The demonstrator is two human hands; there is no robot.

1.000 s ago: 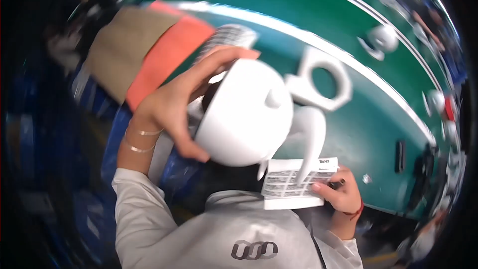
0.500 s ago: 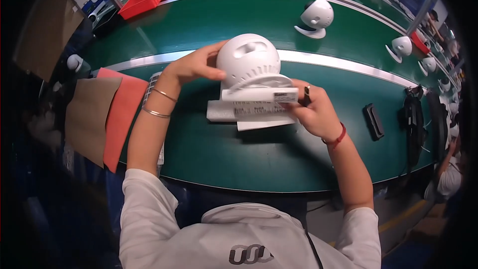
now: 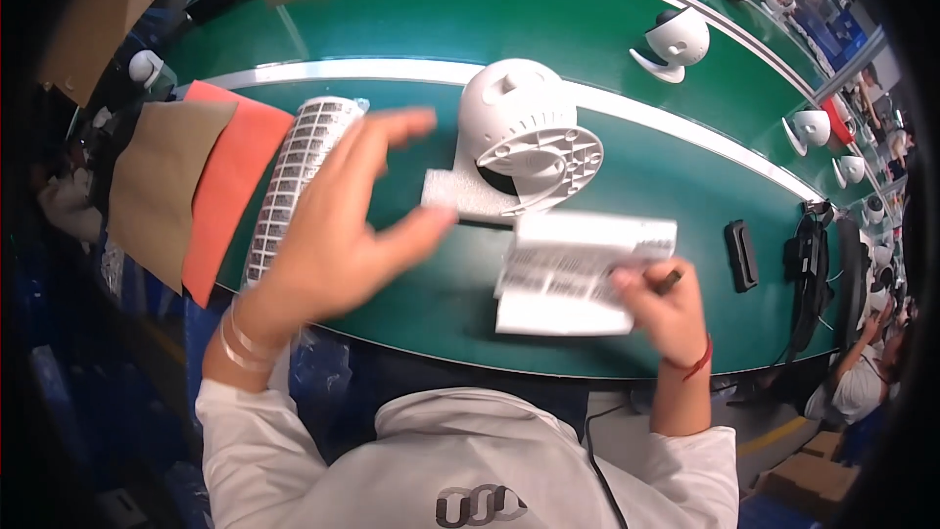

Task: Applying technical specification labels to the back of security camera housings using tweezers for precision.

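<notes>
Released since the earlier frame, the white dome device (image 3: 524,132) rests base-up on the green counter (image 3: 411,20) of an assembly line, left hand (image 3: 338,225) spread above, right hand (image 3: 666,309) pinching a pen (image 3: 670,281) against label sheets (image 3: 573,269).

I see the fan (image 3: 524,132) lying tipped on a foam pad (image 3: 460,194) mid-counter (image 3: 431,294), behind the sheets of paper (image 3: 573,269) near the front edge. My right hand (image 3: 661,309) rests on the paper; my left hand (image 3: 343,235) hovers left of the fan. A label roll (image 3: 294,171) lies toward the left end, a scanner (image 3: 741,255) toward the right end.
</notes>
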